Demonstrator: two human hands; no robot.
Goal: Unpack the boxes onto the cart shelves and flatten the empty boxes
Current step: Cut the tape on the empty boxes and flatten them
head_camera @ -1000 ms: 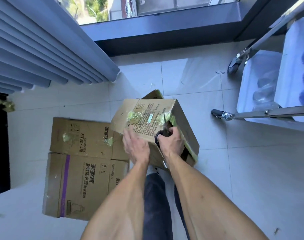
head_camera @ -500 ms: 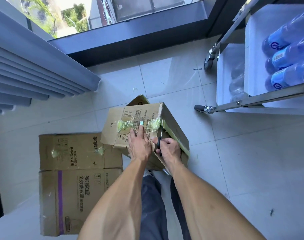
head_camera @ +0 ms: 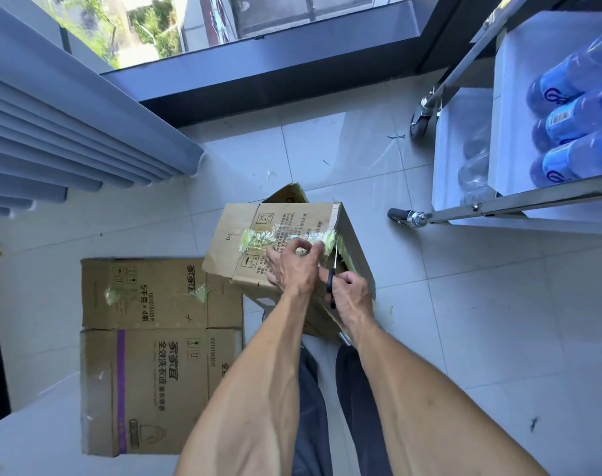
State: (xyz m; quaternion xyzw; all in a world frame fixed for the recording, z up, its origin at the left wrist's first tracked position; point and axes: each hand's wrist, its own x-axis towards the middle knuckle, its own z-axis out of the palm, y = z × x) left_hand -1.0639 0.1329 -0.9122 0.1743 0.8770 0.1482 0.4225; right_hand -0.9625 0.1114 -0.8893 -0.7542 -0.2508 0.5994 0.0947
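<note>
Cutting tape on a tipped box [head_camera: 286, 242] held over the floor: right hand [head_camera: 353, 297] grips black-handled scissors [head_camera: 332, 286], blade up at the taped edge; left hand [head_camera: 294, 269] pinches the tape [head_camera: 258, 238] w/ thumb + forefinger. Box looks emptied, not yet flat. Flattened boxes [head_camera: 155, 355] lie on floor at left, so part done. Print legible: "5千克×4瓶", "1001043516", "DS". Farther right, cart [head_camera: 498, 204] shelves carry blue bottles [head_camera: 574, 132]; label unreadable.
</note>
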